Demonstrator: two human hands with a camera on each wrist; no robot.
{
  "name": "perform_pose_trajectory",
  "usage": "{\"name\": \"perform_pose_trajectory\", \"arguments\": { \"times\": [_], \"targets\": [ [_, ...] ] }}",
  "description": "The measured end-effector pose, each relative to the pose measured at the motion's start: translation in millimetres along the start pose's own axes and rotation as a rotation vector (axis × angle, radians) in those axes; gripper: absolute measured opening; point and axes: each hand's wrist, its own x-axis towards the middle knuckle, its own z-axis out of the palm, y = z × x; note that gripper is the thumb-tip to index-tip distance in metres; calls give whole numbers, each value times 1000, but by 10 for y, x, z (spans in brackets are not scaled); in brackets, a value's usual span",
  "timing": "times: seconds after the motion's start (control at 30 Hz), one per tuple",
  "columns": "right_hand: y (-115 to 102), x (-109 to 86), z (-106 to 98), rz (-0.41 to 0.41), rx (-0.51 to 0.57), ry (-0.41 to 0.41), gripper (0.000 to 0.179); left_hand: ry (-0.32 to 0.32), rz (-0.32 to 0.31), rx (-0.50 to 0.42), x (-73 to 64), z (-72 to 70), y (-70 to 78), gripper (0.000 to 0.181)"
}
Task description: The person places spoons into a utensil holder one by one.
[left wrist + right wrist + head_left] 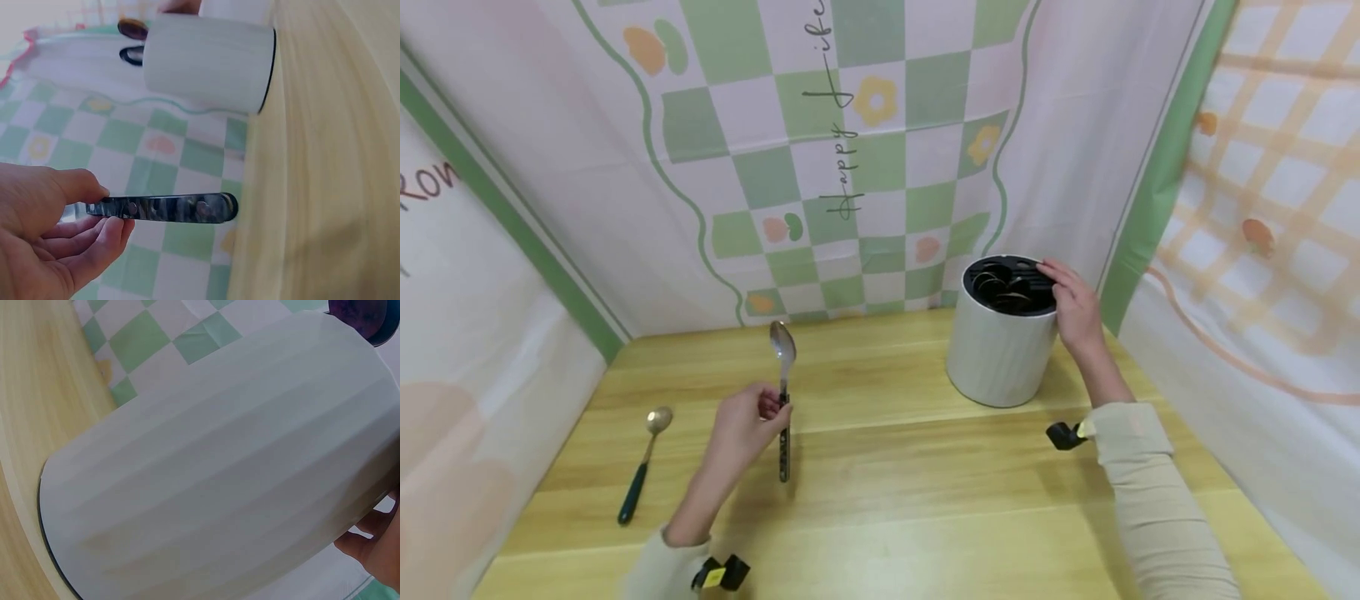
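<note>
My left hand (741,429) pinches a spoon (785,350) by its dark patterned handle, thumb on one side and fingers on the other. The spoon is upright above the table, bowl at the top; in the left wrist view only its handle (169,209) shows well. My right hand (1077,312) rests against the right side of a white ribbed cutlery holder (1000,358), fingers reaching its rim. Several dark-looking utensils (1000,287) stand in the holder's black slotted top. In the right wrist view the holder's wall (219,469) hides part of that hand.
Another spoon (642,475), with a dark green handle, lies on the wooden table (887,500) at the left. A checked green and white cloth (865,167) hangs behind the table, and printed cloth walls (1285,208) stand on both sides.
</note>
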Motion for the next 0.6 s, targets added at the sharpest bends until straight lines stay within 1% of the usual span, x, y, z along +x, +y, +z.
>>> {"name": "perform_pose_trajectory", "arguments": {
  "times": [0.1,0.3,0.37,0.47,0.6],
  "targets": [
    [-1,-11,0,1,-3,-1,43,12,35,-17,31,65,83,14],
    [9,-17,6,8,-13,-11,44,15,89,-96,96,172,260,14],
    [10,-14,8,8,-14,-9,44,19,113,-107,127,202,320,14],
    [14,-8,6,8,-9,-10,44,30,154,-127,196,242,413,13],
    [10,-8,-7,14,4,-10,44,42,215,-160,321,299,535,13]
  ]
}}
